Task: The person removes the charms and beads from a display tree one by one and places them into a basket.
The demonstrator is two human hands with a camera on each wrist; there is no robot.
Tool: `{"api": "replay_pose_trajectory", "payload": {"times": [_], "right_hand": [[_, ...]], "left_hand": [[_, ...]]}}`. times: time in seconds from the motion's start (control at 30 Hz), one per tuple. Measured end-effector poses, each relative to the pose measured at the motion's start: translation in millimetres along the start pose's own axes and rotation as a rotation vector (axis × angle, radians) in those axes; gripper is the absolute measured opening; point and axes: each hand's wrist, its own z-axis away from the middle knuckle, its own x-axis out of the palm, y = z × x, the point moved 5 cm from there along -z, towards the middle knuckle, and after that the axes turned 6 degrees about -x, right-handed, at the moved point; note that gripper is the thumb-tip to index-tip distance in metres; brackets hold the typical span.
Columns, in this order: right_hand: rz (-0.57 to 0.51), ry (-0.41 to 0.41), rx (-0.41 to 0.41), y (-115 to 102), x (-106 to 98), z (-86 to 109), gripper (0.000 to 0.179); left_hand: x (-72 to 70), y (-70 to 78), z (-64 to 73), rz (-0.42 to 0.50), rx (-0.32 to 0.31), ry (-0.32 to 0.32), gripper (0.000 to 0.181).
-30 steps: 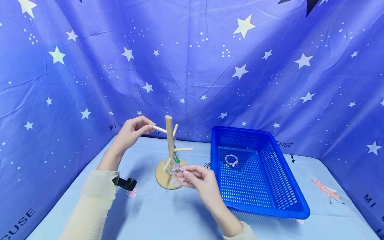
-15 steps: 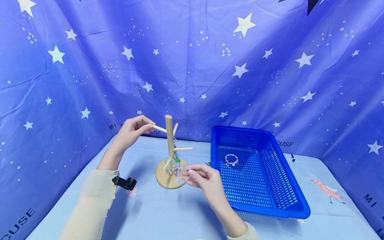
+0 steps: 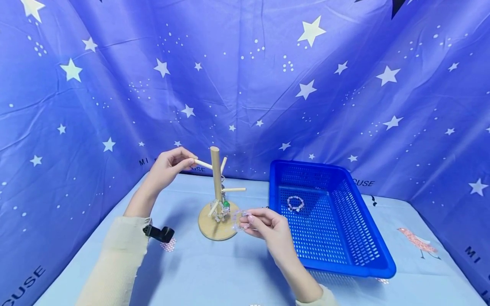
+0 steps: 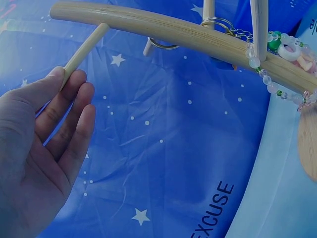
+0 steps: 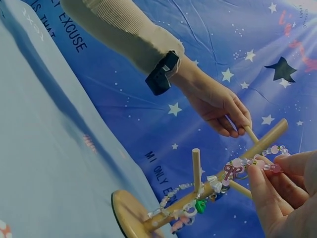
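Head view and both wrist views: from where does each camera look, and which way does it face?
Head: on the person's head, facing forward and down at the stand and basket; left hand, right hand and both sleeves show.
Left wrist: on that wrist, facing the pinched peg; only the left hand shows.
Right wrist: on that wrist, facing the held bracelet; right hand shows, left arm beyond.
Shared: head and right wrist both show both hands.
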Motion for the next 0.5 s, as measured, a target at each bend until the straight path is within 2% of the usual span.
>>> {"api": "replay_pose_trajectory", "payload": {"times": [0.5], "right_hand": [[0.041, 0.042, -0.047, -9, -19, -2.0, 0.03]], "left_hand": [[-0.2, -0.2, -0.3, 0.002, 0.002, 0.003, 0.02]]}}
